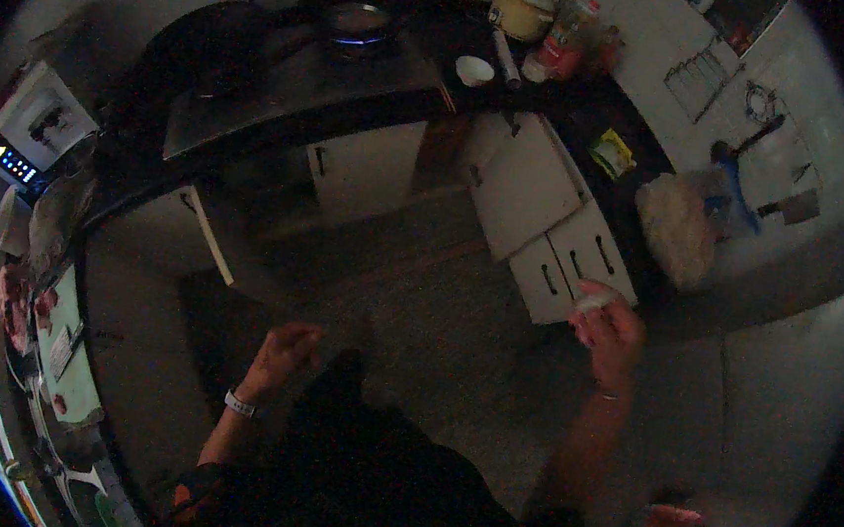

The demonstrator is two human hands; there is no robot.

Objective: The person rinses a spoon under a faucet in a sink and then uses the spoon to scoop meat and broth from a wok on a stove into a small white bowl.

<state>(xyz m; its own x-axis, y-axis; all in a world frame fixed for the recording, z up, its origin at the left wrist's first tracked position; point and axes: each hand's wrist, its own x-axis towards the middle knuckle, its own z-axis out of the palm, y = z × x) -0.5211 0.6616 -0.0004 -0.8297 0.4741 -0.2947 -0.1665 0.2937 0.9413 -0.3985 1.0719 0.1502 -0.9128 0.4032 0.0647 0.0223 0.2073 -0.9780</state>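
In the dim kitchen my right hand (617, 338) is raised in front of a set of white drawers (578, 261). Its fingers pinch a small white item (597, 300), too dark and blurred to name. My left hand (285, 353), with a pale wristband (240, 403) at its wrist, hangs over the floor. Its fingers are curled in and nothing shows between them. Ahead, a pan (357, 19) sits over a lit blue flame (359, 40) on the hob (310, 80). A white bowl (474, 71) rests on the counter to the hob's right.
A cabinet door (210, 236) juts out at left. The green cutting board (72, 362) holds raw meat (15, 306) and a knife (67, 351). On the right counter lie a yellow packet (613, 154) and a plastic bag (674, 224). An oil bottle (564, 44) stands behind.
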